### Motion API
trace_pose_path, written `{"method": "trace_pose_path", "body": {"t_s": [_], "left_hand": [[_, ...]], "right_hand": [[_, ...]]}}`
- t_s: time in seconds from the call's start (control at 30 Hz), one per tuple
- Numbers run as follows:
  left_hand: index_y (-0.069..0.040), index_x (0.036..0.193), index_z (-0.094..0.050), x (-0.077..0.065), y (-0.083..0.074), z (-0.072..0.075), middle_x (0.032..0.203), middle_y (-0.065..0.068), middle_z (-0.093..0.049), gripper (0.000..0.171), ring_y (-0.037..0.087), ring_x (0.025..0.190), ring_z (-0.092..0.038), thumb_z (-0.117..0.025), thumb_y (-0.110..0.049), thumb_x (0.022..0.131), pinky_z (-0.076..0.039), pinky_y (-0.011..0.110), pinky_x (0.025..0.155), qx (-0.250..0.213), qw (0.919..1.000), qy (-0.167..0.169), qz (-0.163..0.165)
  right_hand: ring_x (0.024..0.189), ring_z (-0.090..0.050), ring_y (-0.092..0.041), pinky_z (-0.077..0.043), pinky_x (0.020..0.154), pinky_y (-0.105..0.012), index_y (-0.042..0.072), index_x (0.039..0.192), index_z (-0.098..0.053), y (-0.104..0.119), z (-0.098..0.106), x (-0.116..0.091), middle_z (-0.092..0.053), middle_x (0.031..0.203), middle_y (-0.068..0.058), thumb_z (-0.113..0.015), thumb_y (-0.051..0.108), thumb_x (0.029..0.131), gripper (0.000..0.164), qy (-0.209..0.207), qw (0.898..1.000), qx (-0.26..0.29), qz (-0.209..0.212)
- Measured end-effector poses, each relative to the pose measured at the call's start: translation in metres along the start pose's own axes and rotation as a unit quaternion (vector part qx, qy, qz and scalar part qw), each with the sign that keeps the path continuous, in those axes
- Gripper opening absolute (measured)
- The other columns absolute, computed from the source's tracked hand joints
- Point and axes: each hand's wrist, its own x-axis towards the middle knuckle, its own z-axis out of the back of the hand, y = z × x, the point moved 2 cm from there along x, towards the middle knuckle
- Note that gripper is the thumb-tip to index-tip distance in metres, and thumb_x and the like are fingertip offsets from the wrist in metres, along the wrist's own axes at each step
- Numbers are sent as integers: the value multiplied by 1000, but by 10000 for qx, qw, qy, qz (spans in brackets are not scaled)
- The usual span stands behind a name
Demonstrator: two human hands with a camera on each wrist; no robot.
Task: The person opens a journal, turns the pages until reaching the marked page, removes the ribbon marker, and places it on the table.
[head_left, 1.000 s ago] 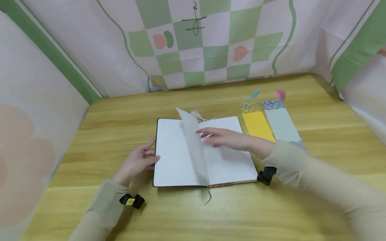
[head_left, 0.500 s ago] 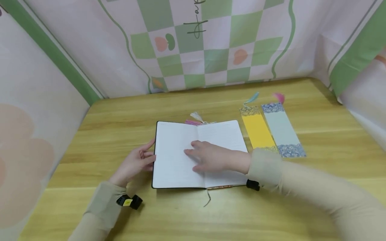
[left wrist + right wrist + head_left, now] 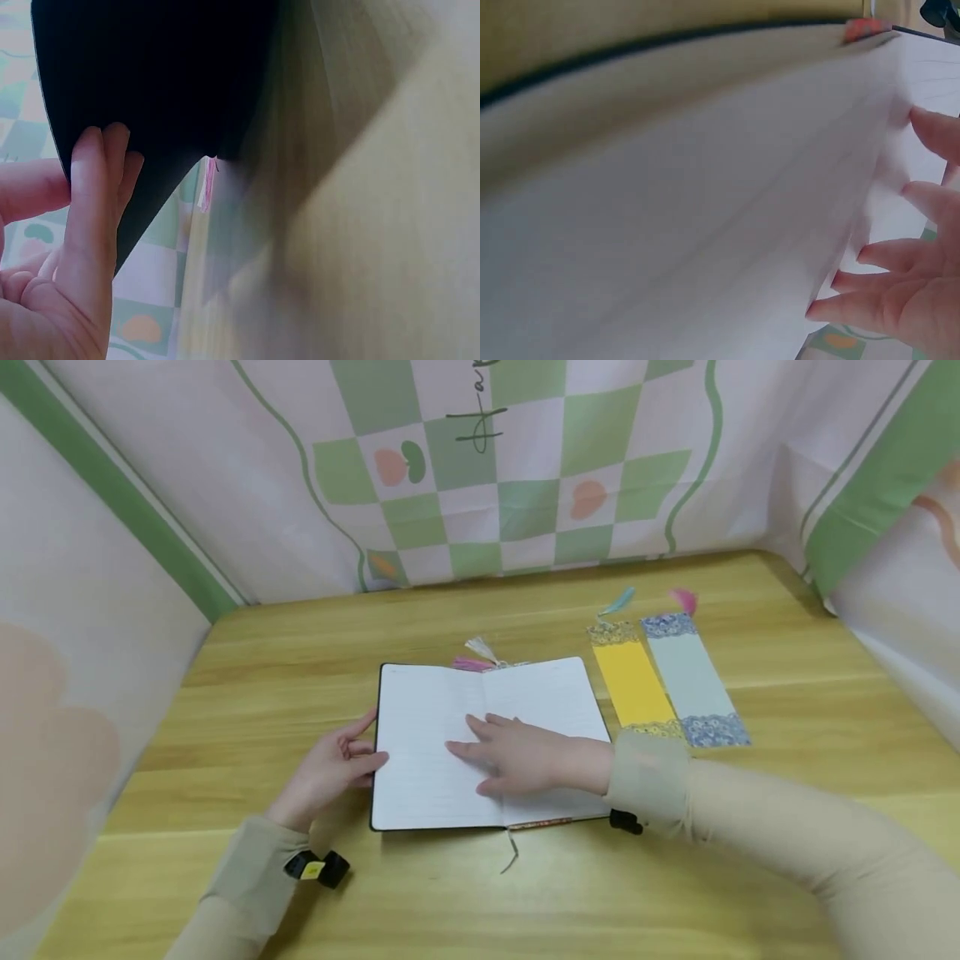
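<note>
An open notebook (image 3: 427, 793) with black covers and lined white pages lies in the middle of the table. My left hand (image 3: 330, 772) pinches its left edge, thumb over the page and fingers beneath; the left wrist view shows those fingers against the dark cover (image 3: 165, 75), raised off the wood. My right hand (image 3: 517, 756) rests with fingers spread across the pages near the centre fold, fingertips on the paper in the right wrist view. White and pink tassels (image 3: 480, 650) stick out from the notebook's top. A thin ribbon (image 3: 511, 853) hangs out at the bottom of the spine.
Right of the notebook lie a yellow bookmark (image 3: 632, 683) and a pale blue-grey bookmark (image 3: 692, 681), both lace-patterned at the ends. Feather-like ornaments, one blue (image 3: 619, 601) and one pink (image 3: 684, 600), top them. A checkered cloth (image 3: 517, 468) hangs behind the wooden table (image 3: 420, 902).
The page that stood half turned now lies flat on the left side. My right hand has moved left and down onto the pages. The left hand keeps its pinch.
</note>
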Motion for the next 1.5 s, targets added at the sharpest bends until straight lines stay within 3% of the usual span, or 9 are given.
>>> {"method": "trace_pose_path", "body": {"t_s": [0.23, 0.47, 0.87, 1.07, 1.23, 1.37, 1.5], "left_hand": [[-15, 151, -24, -1, -1, -1, 102, 8, -70, 72, 12, 82, -65, -63, -11, 91, -55, 32, 75, 9, 9999, -100, -31], [-17, 150, -26, 1, -4, -2, 104, 9, -70, 72, 12, 84, -65, -64, -11, 90, -55, 32, 76, 43, 9999, -151, 63], [-15, 151, -24, 3, -2, -3, 103, 9, -70, 73, 10, 82, -65, -64, -9, 90, -55, 30, 74, 15, 9999, -117, -5], [-15, 150, -24, 3, -4, -3, 102, 9, -69, 72, 9, 83, -64, -63, -9, 90, -55, 30, 75, -1, 9999, -140, -46], [-15, 150, -24, 3, -4, -3, 102, 8, -69, 72, 9, 83, -64, -63, -10, 90, -55, 30, 75, -20, 9999, -129, -3], [-15, 151, -24, 3, -3, -3, 103, 9, -69, 72, 10, 84, -64, -63, -9, 90, -55, 31, 76, -33, 9999, -106, 9], [-14, 151, -24, 4, -3, -2, 103, 8, -68, 72, 9, 84, -64, -63, -10, 90, -55, 31, 76, -18, 9999, -111, 14]], "right_hand": [[142, -21, -36, -21, 115, -46, 19, 148, -34, -15, 5, -5, -20, 156, -16, -66, 34, 88, 69, -123, 9990, 355, 224], [140, -18, -46, -17, 114, -55, 9, 144, -40, -51, 13, -12, -25, 153, -20, -80, 33, 73, 85, -275, 9994, 216, 85], [139, -21, -45, -18, 111, -60, 7, 147, -34, -98, 29, -13, -21, 154, -21, -81, 39, 71, 94, -359, 9975, -246, -564], [138, -23, -46, -19, 112, -58, 5, 148, -30, -110, 40, -10, -26, 152, -23, -80, 36, 73, 95, -403, 9932, -31, -1096], [136, -25, -48, -20, 110, -61, 3, 143, -40, -117, 45, -5, -34, 148, -22, -81, 40, 72, 89, -535, 9882, -130, -1433], [135, -24, -48, -20, 110, -61, 3, 140, -44, -117, 45, -5, -37, 147, -22, -81, 41, 71, 86, -582, 9859, -186, -1557], [133, -29, -47, -22, 110, -60, 1, 137, -46, -111, 46, -6, -40, 144, -23, -81, 41, 70, 86, -746, 9836, -607, -1524]]}}
